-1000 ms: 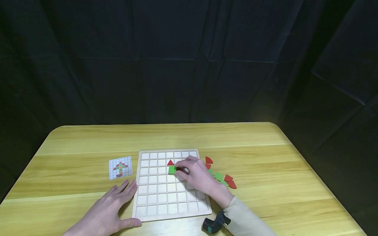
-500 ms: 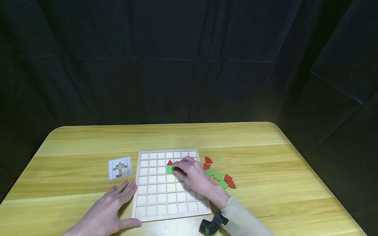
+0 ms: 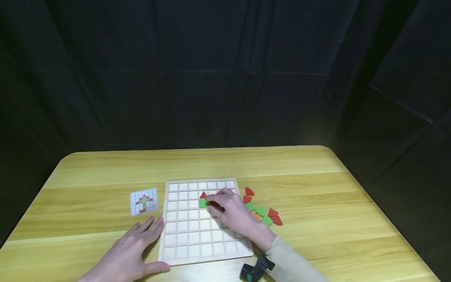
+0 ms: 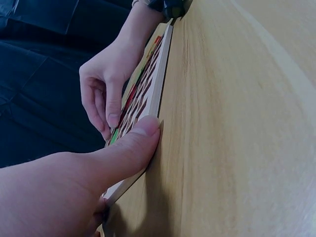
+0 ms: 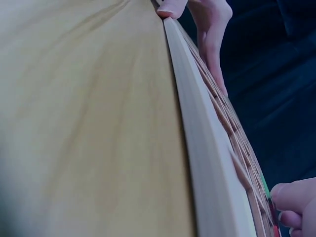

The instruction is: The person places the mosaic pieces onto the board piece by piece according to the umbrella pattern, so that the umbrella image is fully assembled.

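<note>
My left hand (image 3: 132, 248) lies spread at the left edge of a pale wooden grid board (image 3: 188, 260), its thumb on the near corner. In the left wrist view that thumb (image 4: 131, 148) rests on the board's rim. My right hand (image 3: 234, 211) reaches over the board, thumb and fingertips pinching the right side of a green square tile (image 3: 203, 203). This tile lies in a cell just below a red triangle tile (image 3: 203, 194). The right fingers hide the cells to the right. At the right wrist view's edge, the fingertips stand by a green sliver (image 5: 265, 186).
Loose tiles lie right of the board: red quarter-rounds (image 3: 249, 191), green squares (image 3: 266, 221) and a partly hidden orange piece (image 3: 256, 216). A pattern card (image 3: 144, 201) lies to the left on the wooden table (image 3: 299, 176). Dark cloth (image 3: 211, 98) hangs behind.
The green square tile, slightly askew a second ago, now lies straight in its cell. My right hand shifted slightly left. My left hand stayed in place.
</note>
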The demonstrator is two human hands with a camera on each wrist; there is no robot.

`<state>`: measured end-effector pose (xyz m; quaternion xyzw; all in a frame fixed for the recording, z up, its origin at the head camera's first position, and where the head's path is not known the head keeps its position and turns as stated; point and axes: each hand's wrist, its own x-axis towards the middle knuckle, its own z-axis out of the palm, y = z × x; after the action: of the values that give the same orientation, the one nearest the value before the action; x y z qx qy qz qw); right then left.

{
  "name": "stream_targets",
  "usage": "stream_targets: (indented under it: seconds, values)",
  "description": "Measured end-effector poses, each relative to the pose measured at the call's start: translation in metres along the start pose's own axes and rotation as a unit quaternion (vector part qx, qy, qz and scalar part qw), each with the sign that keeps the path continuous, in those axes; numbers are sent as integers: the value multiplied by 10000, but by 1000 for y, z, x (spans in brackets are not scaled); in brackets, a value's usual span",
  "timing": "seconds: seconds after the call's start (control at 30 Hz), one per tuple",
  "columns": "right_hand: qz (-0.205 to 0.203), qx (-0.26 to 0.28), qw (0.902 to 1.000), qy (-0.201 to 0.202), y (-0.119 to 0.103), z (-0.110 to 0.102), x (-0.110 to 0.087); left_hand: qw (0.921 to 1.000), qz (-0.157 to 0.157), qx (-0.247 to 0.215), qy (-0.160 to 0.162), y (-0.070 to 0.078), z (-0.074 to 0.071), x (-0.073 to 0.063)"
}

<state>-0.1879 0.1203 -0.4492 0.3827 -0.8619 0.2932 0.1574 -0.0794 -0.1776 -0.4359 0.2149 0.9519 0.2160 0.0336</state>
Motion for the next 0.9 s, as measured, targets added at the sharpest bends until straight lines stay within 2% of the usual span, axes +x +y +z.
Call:
stream_targets:
  seconds: [0.17, 0.4, 0.5, 0.7, 0.9]
  values:
    - [347, 476, 9982, 64, 6, -16, -11, 10000, -81, -39, -8, 1, 2, 0]
    - [1126, 72, 9936, -17, 25, -49, -39, 10000, -8, 10, 70, -1, 2, 0]
    - [1315, -77, 9913, 19, 36, -62, -52, 10000, -5, -2, 67, -1, 1, 0]
    - [1279, -130, 9917, 94, 52, -76, -68, 9999, -76, -4, 83, -1, 2, 0]
    - [1333, -92, 9910, 42, 55, -78, -71, 9999, -122, -1, 53, -1, 1, 0]
